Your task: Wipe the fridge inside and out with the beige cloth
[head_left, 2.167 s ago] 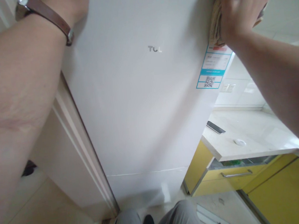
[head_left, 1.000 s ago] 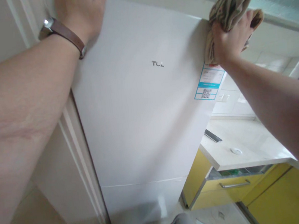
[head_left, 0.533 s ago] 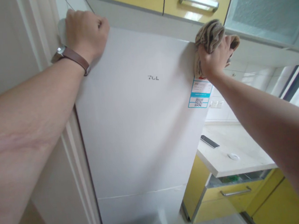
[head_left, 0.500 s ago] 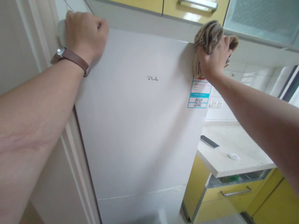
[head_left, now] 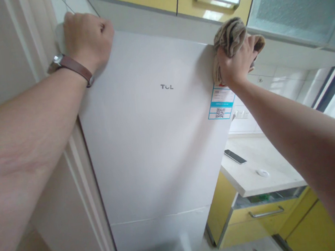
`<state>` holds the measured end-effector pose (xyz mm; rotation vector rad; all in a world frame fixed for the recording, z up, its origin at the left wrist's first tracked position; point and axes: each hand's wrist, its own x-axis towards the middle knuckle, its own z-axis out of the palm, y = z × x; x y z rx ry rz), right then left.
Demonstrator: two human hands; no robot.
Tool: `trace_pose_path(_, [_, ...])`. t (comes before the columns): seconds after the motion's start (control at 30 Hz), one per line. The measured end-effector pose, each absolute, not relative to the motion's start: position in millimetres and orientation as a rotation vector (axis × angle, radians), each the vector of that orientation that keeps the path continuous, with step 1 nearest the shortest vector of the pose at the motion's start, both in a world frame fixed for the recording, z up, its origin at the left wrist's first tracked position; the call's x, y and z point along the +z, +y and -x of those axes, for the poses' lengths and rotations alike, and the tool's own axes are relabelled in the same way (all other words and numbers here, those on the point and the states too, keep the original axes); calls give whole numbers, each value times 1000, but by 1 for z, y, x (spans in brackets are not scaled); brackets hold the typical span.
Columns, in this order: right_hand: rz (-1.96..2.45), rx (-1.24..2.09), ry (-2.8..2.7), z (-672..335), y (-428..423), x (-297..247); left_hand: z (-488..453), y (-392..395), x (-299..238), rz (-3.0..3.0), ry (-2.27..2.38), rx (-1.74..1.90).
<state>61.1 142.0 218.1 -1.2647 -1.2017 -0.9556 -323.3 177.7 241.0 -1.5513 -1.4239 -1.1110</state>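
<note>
A white refrigerator [head_left: 154,142] with dark lettering on its door stands in front of me. My left hand [head_left: 88,38], a watch on its wrist, is closed in a fist at the fridge's upper left corner. The curled fingertips are hidden, so what they hold, if anything, does not show. At the upper right corner, my right hand [head_left: 238,61] grips a bunched, brown-grey cloth [head_left: 230,36] against the fridge's edge. Just below the cloth is a blue-and-white label [head_left: 221,102] with a square code, its top partly covered.
Yellow wall cabinets [head_left: 217,0] hang close above the fridge. To the right, a white counter [head_left: 250,182] carries a phone [head_left: 235,157] and a small white round object [head_left: 262,172]. Yellow drawers [head_left: 262,219] sit beneath. A pale door frame [head_left: 81,181] borders the fridge's left side.
The view has shifted slightly, so the hands and fridge appear a little further left. Both hands keep their places at the upper corners, and the cloth stays in my right hand.
</note>
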Motion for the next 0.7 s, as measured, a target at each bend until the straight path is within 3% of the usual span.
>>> trace_pose_path(0.7, [1338,-966,-1166,-60,144,219,322,171,240,1536,-1449,-1076])
